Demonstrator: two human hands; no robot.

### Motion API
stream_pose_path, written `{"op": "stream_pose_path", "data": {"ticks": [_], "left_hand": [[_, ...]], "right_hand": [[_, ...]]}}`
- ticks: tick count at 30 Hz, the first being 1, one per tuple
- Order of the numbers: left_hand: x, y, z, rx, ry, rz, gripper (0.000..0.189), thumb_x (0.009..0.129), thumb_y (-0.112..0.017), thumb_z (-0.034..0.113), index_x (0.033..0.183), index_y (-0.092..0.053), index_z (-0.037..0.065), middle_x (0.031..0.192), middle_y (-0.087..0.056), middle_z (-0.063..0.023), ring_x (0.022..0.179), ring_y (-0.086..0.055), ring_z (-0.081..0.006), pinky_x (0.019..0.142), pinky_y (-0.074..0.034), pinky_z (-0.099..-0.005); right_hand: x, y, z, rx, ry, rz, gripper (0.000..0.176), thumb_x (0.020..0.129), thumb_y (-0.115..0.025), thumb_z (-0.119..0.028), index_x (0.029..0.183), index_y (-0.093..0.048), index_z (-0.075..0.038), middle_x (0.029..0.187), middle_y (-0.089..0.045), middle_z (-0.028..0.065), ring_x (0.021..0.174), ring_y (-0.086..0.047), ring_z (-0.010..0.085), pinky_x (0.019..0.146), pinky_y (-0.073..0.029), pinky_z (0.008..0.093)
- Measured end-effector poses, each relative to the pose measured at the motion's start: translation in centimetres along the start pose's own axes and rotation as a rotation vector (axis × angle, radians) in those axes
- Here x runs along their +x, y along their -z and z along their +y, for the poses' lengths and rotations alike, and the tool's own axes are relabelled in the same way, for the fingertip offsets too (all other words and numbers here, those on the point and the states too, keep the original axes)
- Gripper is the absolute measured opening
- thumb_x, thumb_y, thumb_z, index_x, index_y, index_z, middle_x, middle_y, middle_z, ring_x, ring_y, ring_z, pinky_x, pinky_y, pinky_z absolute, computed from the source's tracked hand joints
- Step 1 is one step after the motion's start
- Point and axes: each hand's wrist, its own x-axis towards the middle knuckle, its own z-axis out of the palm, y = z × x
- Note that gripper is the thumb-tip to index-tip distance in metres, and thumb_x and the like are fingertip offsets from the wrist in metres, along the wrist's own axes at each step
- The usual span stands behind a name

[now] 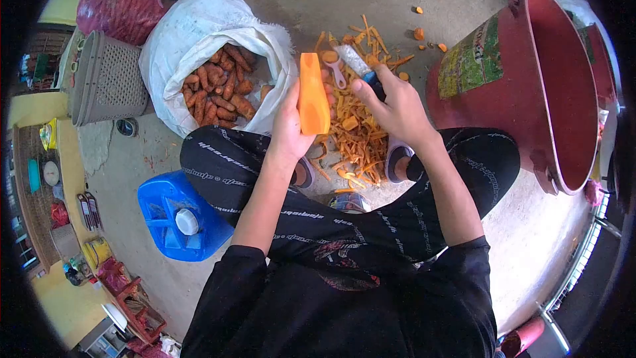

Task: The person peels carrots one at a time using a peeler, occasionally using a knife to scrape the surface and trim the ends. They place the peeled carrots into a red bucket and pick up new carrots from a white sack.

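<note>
The left hand (288, 119) is closed around a smooth, bright orange peeled carrot (313, 96), the palm turned up and inward. The carrot's middle sits in the grip, with both ends bare; most of the fingers are hidden behind it, and only blurred tips show along its right side. The carrot is held upright in the air, between the right rim of a white woven sack (192, 23) and a heap of thin orange peelings (361, 149) on the grey concrete floor (530, 245).

The right hand (397, 103) is clenched on a knife with a broad silvery blade and a dark, blue-marked handle (354, 59). Its thumb lies along the handle; the other fingers are largely out of sight. The blade points up and left, apart from the carrot, its edge too blurred to read. Both forearms reach inward from short black sleeves.

A pale pink looped object (338, 73) beside the blade is hard to make out. Soil-streaked carrots (218, 86) show in the sack's mouth, the lower ones hidden. A blue plastic jerrycan (159, 209) stands toward the floor's left edge, partly covered by the knee; a large red plastic tub (520, 106) is nearer its right edge.
</note>
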Motion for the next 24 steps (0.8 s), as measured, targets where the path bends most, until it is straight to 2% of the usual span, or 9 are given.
{"op": "stream_pose_path", "data": {"ticks": [4,7,10,13,16,18,21,24], "left_hand": [[-0.3,-0.5,-0.5,0.069,0.006,0.043,0.04,0.098,-0.035,0.036,0.123,-0.048,0.007,0.099,-0.059,-0.0067,0.088,-0.058,-0.018,0.074,-0.049,-0.033],[-0.5,-0.6,-0.6,0.055,0.025,0.051,0.038,0.098,-0.036,0.034,0.123,-0.047,0.008,0.104,-0.058,-0.0075,0.094,-0.057,-0.019,0.078,-0.049,-0.0349],[-0.5,-0.9,-0.7,0.044,0.036,0.078,0.037,0.097,-0.039,0.031,0.123,-0.046,0.007,0.107,-0.057,-0.0085,0.1,-0.056,-0.0196,0.083,-0.048,-0.0357],[-0.5,-0.7,-0.9,0.035,0.035,0.082,0.036,0.095,-0.042,0.027,0.124,-0.045,0.005,0.11,-0.056,-0.0094,0.102,-0.055,-0.02,0.086,-0.047,-0.0357],[-0.4,-0.7,-0.8,0.05,0.003,0.069,0.036,0.093,-0.044,0.024,0.124,-0.044,0.004,0.112,-0.055,-0.0097,0.103,-0.055,-0.02,0.087,-0.046,-0.0362],[-0.3,-0.7,-0.8,0.063,-0.011,0.018,0.035,0.093,-0.046,0.022,0.124,-0.044,0.006,0.113,-0.054,-0.0091,0.104,-0.053,-0.019,0.087,-0.046,-0.0366],[-0.6,-1.0,-0.6,0.083,-0.002,-0.009,0.036,0.093,-0.044,0.023,0.124,-0.044,0.003,0.112,-0.056,-0.0104,0.102,-0.056,-0.0216,0.089,-0.046,-0.0369],[-0.5,-0.8,-0.6,0.068,-0.004,-0.052,0.036,0.093,-0.044,0.023,0.123,-0.044,0.003,0.112,-0.056,-0.0106,0.103,-0.056,-0.0217,0.09,-0.045,-0.037]], "right_hand": [[-0.1,-0.4,-0.2,0.212,-0.131,0.006,0.045,0.087,-0.057,-0.043,0.081,-0.049,0.001,0.061,-0.053,0.0183,0.058,-0.057,0.0311,0.056,-0.044,0.0409],[0.0,-0.9,-0.1,0.266,-0.145,0.019,0.044,0.087,-0.058,-0.041,0.08,-0.048,0.001,0.061,-0.05,0.0167,0.056,-0.052,0.0247,0.056,-0.043,0.0378],[0.1,-1.2,0.2,0.266,-0.174,-0.02,0.044,0.085,-0.061,-0.042,0.083,-0.05,0.002,0.065,-0.053,0.014,0.061,-0.052,0.021,0.059,-0.044,0.0361],[0.0,-0.9,-0.4,0.407,-0.21,-0.11,0.045,0.084,-0.063,-0.04,0.091,-0.054,0.004,0.075,-0.057,0.0125,0.068,-0.055,0.0194,0.065,-0.046,0.0338],[-0.2,-2.3,-0.1,0.632,-0.129,-0.221,0.067,0.079,-0.069,-0.04,0.12,-0.046,0.009,0.086,-0.059,0.014,0.076,-0.058,0.02,0.073,-0.047,0.0321],[-0.8,-2.9,-0.5,0.508,-0.134,-0.213,0.06,0.075,-0.073,-0.041,0.106,-0.049,0.005,0.083,-0.054,0.0072,0.074,-0.051,0.0142,0.067,-0.044,0.0291],[-1.0,-4.2,-0.3,0.463,-0.134,-0.169,0.058,0.07,-0.077,-0.038,0.098,-0.048,0.003,0.079,-0.05,0.0038,0.073,-0.048,0.0118,0.064,-0.042,0.0268],[-0.9,-4.1,-0.1,0.438,-0.089,-0.195,0.052,0.071,-0.074,-0.03,0.1,-0.048,0.004,0.079,-0.05,0.0042,0.072,-0.048,0.0117,0.063,-0.042,0.0263]]}}
